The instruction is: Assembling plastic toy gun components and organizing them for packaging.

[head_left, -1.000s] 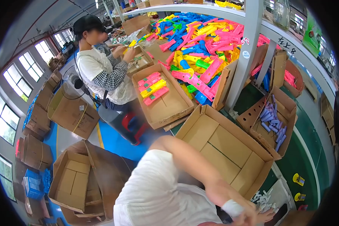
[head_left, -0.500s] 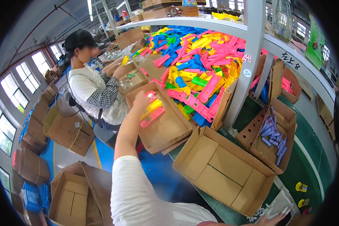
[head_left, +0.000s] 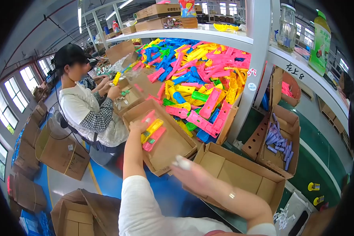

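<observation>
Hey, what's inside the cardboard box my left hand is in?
The cardboard box holds a yellow plastic piece with pink plastic pieces on either side. Your left hand seems to cover part of one pink piece; whatever lies under the hand can't be seen.

Cannot resolve fingers of bare right hand (head_left: 188, 173), motion-blurred, nor identify smeared small white object (head_left: 183, 162) at its tips. Cannot tell whether bare left hand (head_left: 139, 126) grips or merely touches blurred pink plastic piece (head_left: 149, 116). Lose open brown cardboard box (head_left: 76, 216) past bottom edge.
</observation>
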The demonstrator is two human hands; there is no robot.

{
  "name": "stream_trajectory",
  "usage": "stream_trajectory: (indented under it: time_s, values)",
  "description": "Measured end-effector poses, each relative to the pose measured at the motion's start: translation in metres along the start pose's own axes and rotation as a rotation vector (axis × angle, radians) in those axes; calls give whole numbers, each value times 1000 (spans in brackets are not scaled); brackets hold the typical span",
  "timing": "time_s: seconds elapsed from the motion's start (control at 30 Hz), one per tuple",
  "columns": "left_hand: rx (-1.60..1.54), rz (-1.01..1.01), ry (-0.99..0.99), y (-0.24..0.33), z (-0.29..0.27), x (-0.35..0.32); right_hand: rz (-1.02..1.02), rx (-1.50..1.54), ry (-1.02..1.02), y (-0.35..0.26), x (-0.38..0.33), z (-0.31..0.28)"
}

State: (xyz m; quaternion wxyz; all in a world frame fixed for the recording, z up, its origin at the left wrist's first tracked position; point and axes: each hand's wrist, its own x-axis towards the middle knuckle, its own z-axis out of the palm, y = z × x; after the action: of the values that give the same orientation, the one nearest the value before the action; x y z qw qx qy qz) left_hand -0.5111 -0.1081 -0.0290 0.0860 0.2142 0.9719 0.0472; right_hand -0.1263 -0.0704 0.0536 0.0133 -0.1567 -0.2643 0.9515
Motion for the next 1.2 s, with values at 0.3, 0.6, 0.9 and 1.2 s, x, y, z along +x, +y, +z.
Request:
stream_trajectory:
  time_s: [0.3,0.6,0.9,1.2]
  values:
    - [-646,-12,-710,5,20,-49,-35,28,238,13,170,-20]
    - [-941,45,-742,12,-5,-100,-250,-338,738,29,196,-34]
    - [-1282,377,-430,44,-67,-223,-568,-554,319,9,68,-4]
    - [-1006,843,-510,155,2,-347,-604,-631,458,7,-137,-87]
